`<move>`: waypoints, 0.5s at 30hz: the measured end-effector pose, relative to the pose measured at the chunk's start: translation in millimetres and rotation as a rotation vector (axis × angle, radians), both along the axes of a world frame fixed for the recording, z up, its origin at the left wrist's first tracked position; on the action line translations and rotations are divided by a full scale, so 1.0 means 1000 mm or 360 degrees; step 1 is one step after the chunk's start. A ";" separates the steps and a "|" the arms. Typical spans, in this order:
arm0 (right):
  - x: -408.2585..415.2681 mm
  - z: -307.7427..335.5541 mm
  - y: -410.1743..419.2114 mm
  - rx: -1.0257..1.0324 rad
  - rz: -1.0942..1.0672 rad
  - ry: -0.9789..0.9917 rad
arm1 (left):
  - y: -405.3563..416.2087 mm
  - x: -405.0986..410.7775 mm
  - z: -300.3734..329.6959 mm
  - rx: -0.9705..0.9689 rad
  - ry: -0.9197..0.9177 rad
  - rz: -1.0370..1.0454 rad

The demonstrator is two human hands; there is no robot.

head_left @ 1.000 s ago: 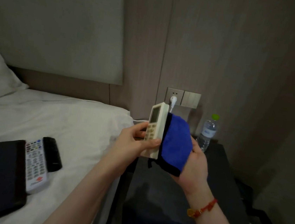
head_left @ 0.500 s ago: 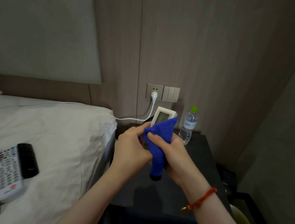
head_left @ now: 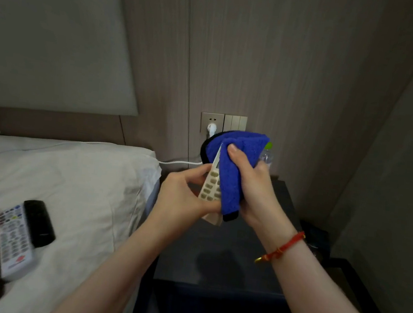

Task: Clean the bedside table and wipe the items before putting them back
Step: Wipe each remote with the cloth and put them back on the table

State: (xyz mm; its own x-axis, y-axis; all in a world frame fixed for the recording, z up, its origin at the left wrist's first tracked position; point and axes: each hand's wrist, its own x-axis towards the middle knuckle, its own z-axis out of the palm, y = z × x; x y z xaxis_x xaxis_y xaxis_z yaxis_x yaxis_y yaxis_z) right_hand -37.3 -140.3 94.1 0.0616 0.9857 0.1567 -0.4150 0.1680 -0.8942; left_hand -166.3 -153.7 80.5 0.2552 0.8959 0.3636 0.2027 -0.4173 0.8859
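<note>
In the head view, at centre frame, the left hand (head_left: 183, 195) grips the lower body of a cream air-conditioner remote (head_left: 212, 185), held above the dark bench (head_left: 218, 250). The right hand (head_left: 253, 185) pinches a blue microfibre cloth (head_left: 235, 164) folded over its upper end. The remote looks light, rigid, smooth plastic, likely slippery, so best held by its long edges. The cloth is soft and plush.
</note>
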 end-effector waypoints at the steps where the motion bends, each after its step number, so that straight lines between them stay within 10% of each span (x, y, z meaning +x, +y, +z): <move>1: -0.002 -0.003 -0.003 -0.0054 0.0111 0.0093 | 0.000 0.001 0.000 -0.0069 -0.0051 0.0008; 9: -0.007 -0.037 -0.023 -0.0443 0.0511 0.0659 | 0.010 -0.004 -0.003 -0.1134 -0.0653 -0.0006; 15: -0.010 -0.041 -0.029 0.0076 0.0295 -0.0613 | 0.018 -0.005 -0.002 -0.1467 -0.0918 -0.0024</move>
